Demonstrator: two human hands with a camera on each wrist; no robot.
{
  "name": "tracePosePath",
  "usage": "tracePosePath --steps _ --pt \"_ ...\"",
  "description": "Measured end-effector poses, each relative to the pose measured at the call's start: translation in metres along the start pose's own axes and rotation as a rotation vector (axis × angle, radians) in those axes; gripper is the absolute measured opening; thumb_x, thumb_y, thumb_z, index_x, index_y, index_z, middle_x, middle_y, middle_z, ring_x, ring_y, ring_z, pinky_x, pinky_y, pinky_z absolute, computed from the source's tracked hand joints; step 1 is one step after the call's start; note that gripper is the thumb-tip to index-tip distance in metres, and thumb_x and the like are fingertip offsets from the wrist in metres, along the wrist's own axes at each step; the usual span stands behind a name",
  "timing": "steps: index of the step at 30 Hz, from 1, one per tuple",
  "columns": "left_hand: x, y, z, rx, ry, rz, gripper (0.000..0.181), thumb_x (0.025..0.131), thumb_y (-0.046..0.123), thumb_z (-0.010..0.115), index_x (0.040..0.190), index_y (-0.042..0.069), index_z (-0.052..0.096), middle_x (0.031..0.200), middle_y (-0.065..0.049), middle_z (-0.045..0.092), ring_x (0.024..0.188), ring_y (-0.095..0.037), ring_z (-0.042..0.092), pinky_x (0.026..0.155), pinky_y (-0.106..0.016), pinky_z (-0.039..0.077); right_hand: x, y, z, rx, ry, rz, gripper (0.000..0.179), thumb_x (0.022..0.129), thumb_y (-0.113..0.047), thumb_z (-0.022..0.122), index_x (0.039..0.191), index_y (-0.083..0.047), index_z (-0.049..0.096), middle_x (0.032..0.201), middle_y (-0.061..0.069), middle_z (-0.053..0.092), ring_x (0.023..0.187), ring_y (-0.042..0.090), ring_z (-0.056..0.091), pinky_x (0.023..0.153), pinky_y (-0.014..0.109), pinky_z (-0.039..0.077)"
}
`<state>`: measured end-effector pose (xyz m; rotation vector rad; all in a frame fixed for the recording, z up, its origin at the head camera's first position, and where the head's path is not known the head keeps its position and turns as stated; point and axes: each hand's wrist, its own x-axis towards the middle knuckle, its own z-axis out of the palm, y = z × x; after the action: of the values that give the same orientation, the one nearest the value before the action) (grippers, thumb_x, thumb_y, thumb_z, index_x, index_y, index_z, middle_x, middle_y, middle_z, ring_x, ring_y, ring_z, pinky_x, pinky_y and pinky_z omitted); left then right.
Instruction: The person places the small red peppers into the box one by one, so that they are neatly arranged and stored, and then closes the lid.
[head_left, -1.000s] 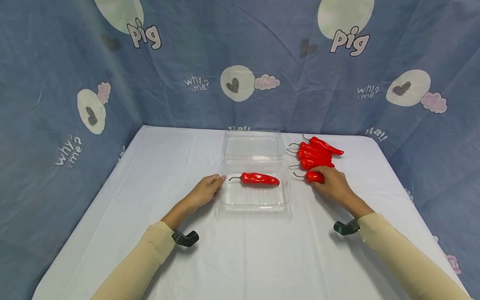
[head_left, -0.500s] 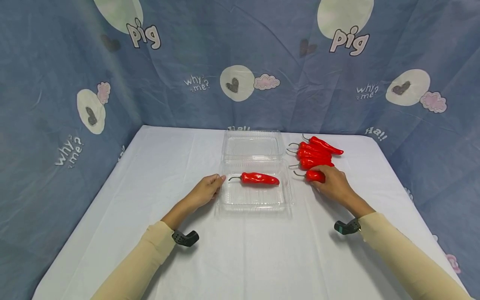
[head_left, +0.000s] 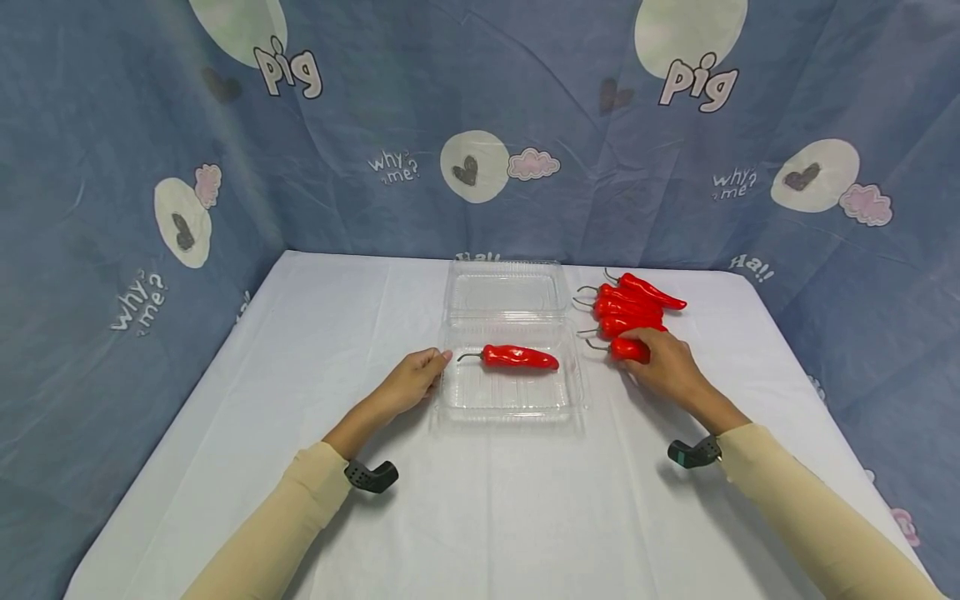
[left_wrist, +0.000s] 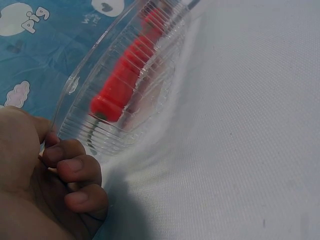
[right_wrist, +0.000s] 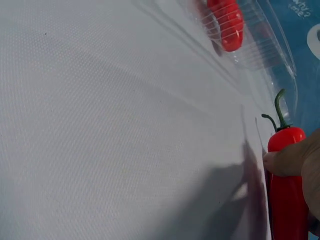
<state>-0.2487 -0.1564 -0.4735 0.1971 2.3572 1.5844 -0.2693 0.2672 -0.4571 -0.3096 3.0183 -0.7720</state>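
A clear plastic clamshell box (head_left: 510, 396) lies with its lid folded back on the white table. One red chili pepper (head_left: 519, 357) rests inside its base, green stem toward the left. My left hand (head_left: 411, 380) pinches the box's left rim between thumb and forefinger; in the left wrist view the other fingers (left_wrist: 80, 170) curl below the rim. To the right of the box, my right hand (head_left: 663, 363) grips another red chili pepper (head_left: 628, 351) from above. In the right wrist view the thumb (right_wrist: 287, 159) presses along that pepper's side, just below its stem.
Several more red chili peppers (head_left: 630, 307) lie bunched beyond the right hand, stems pointing left. A blue printed cloth (head_left: 480, 100) hangs behind the table and along both sides. The white tablecloth (head_left: 525, 500) stretches toward the front.
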Motion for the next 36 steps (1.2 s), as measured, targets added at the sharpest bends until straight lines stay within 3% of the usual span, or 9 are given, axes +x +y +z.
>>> tracePosePath --steps 36 --pt "0.002 -0.005 0.001 0.003 0.010 0.005 0.042 0.108 0.040 0.046 0.078 0.010 0.045 0.065 0.003 0.041 0.059 -0.013 0.036 0.052 -0.025 0.031 -0.001 -0.011 -0.008 0.037 0.030 -0.020 0.051 0.088 -0.013 0.078 0.135 -0.003 0.058 0.136 0.019 0.058 0.126 0.039 0.050 0.104 0.058 0.044"
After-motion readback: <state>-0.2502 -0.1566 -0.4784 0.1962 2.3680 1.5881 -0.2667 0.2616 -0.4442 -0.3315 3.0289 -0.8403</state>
